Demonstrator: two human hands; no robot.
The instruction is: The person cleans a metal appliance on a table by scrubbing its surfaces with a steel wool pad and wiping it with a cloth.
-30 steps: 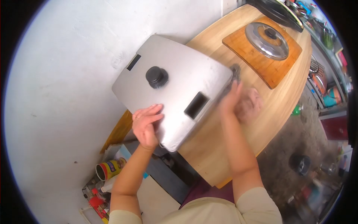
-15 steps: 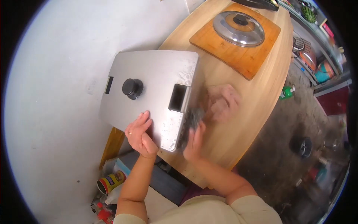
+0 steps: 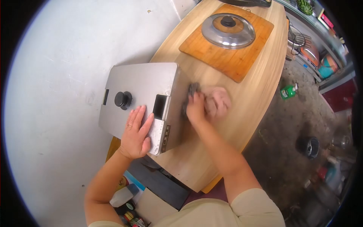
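A silver metal box-shaped appliance (image 3: pixel 141 81) with a black round knob (image 3: pixel 123 100) and dark rectangular openings stands on the wooden table (image 3: pixel 170 162) against the wall. Water drops dot the corner of its top. My left hand (image 3: pixel 135 134) lies flat on that top near the front edge, fingers spread. Fingers of my right hand (image 3: pixel 196 108) are closed round a dark grey scouring pad (image 3: pixel 193 89) beside the appliance's right side. Just right of that hand a crumpled pink cloth (image 3: pixel 218 101) lies on the table.
A glass lid (image 3: pixel 242 38) rests on a wooden board (image 3: pixel 242 68) farther back on the table. On the floor to the right are a green bottle (image 3: pixel 288 92) and a dark round object (image 3: pixel 312 146). Bottles and a box stand below, at the lower left.
My right hand has moved with the pad along the appliance's side, toward the front and then back again. My left hand has stayed on the top. The view has shifted.
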